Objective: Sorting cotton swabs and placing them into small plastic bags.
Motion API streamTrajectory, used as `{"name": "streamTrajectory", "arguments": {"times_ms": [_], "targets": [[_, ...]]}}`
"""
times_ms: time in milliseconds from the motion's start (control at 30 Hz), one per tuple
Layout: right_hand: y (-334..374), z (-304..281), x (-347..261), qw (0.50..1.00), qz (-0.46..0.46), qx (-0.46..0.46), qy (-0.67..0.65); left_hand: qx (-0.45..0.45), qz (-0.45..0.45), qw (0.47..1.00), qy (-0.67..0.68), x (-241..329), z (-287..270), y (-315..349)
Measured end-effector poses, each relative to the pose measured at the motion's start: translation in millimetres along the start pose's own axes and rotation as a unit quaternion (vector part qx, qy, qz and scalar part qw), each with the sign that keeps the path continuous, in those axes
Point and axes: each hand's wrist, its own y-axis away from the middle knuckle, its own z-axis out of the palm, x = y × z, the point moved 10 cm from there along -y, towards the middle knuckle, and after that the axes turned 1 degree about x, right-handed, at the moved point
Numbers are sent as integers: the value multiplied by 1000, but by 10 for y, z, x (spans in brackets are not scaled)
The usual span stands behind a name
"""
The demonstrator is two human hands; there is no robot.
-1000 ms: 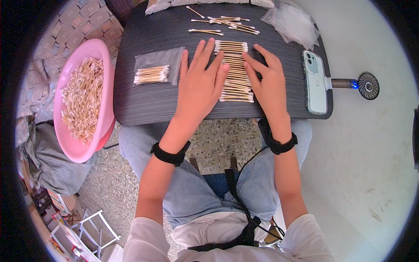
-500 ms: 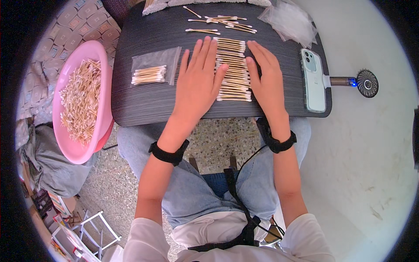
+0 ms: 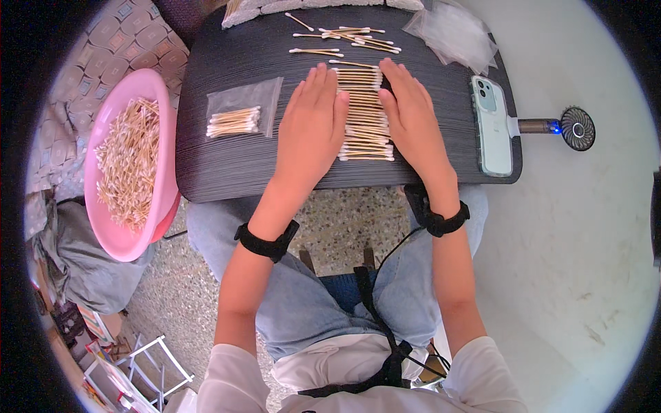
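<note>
A column of wooden cotton swabs (image 3: 365,113), laid side by side with tips to left and right, runs down the dark table. My left hand (image 3: 310,131) lies along its left edge, fingers stretched out together, the thumb by the swab tips. Along the right edge rests my right hand (image 3: 412,117), also stretched out flat, its fingertips near the column's upper end. Neither hand grips anything. Left of my left hand is a clear zip bag (image 3: 270,110) with a small bundle of cotton swabs (image 3: 234,121) in it.
Loose cotton swabs (image 3: 358,39) lie toward the table's far side. A stack of clear bags (image 3: 454,34) and a pale green phone (image 3: 493,127) sit at the right, with a small black fan (image 3: 577,129) beyond the edge. A pink basin (image 3: 165,158) full of swabs stands left.
My left hand's fingers have drawn together, and its thumb has moved off the swabs toward their tips. My right hand has shifted slightly left, closer against the column.
</note>
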Motion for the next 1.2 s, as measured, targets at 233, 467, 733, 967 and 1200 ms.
{"name": "streamTrajectory", "arguments": {"times_ms": [233,467,733,967,1200], "targets": [[-130,56,-58,1000,-21,2,12,-17,74,993,-88,22,132,-104],[-86,-75,70,991,35,14,-125,-13,-13,999,41,-54,-9,-122],[31,-14,-19,948,112,28,-297,24,-206,855,475,-95,113,86],[-78,60,-88,921,80,49,-379,42,-216,825,521,-107,169,157],[90,-182,-97,985,21,34,-169,-79,-34,983,162,166,-68,232]]}}
